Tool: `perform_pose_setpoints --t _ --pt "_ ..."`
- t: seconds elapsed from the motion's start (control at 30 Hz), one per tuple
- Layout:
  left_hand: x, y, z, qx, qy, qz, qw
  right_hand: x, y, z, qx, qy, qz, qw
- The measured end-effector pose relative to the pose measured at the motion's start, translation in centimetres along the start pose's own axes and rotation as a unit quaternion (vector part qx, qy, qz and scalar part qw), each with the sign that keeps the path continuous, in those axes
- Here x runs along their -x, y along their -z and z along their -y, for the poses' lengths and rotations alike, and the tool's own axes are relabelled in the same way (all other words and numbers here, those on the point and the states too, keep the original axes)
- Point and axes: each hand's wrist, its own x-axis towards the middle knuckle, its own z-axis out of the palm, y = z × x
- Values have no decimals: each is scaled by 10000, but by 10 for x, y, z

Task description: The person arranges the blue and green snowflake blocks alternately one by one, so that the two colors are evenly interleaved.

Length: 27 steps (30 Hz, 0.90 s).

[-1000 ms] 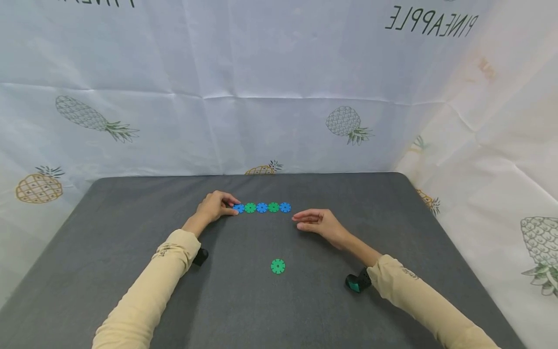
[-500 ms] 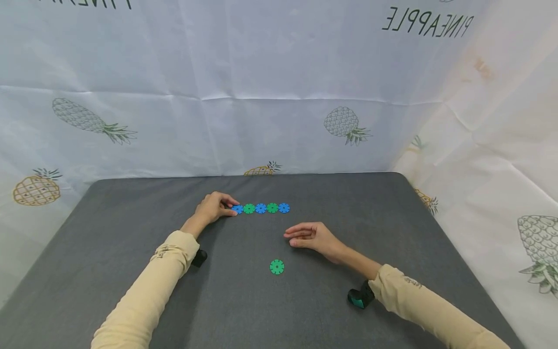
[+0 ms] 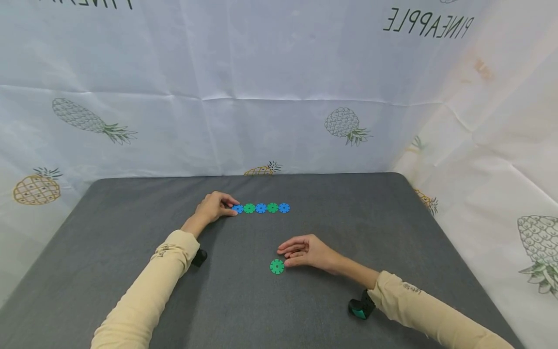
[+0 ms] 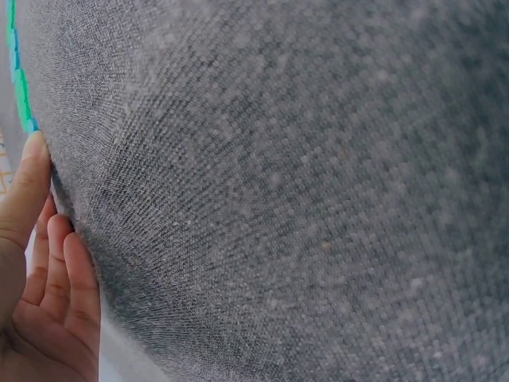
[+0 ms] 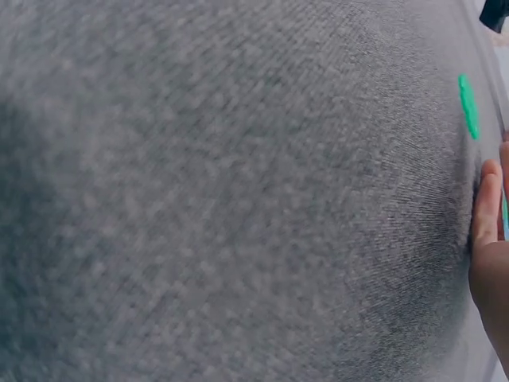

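Observation:
A joined row of several flat notched plastic discs, alternating blue and green, lies toward the back of the table. My left hand (image 3: 212, 206) pinches the blue disc (image 3: 238, 209) at its left end between thumb and fingers. In the left wrist view the thumb (image 4: 30, 171) presses at the row's near end. A loose green disc (image 3: 277, 266) lies flat nearer the front. Just beside its right edge is my right hand (image 3: 308, 252), its fingers loosely bent with nothing held. The right wrist view shows that green disc (image 5: 468, 107) a little beyond the fingertips.
Dark grey cloth covers the table (image 3: 209, 300). A white curtain (image 3: 270, 63) printed with pineapples hangs behind it and along the right side. A black wrist camera (image 3: 362, 306) is strapped under the right sleeve, another (image 3: 199, 258) under the left.
My right hand has moved from the row's right end toward the front, coming beside the loose green disc. The left hand keeps its hold on the blue disc.

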Motion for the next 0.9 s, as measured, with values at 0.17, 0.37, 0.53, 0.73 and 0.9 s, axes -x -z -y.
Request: perform_pose_setpoints --t 0.17,0.37,0.53,0.73,0.9 --pt "0 1 -1 10 2 -11 10000 -2 -1 -3 387 108 89 9992" --pt "1 0 -1 10 19 -46 10000 -7 -4 -5 1351 457 133 9897" --pt "2 0 0 17 26 -43 10000 -8 -9 -7 1969 669 13 9781" --pt "3 0 -3 49 -2 -65 10000 -6 -16 -3 2264 714 -160 9713" --pt "3 0 -3 33 -33 -63 10000 -4 -20 4 2385 808 -161 9677"
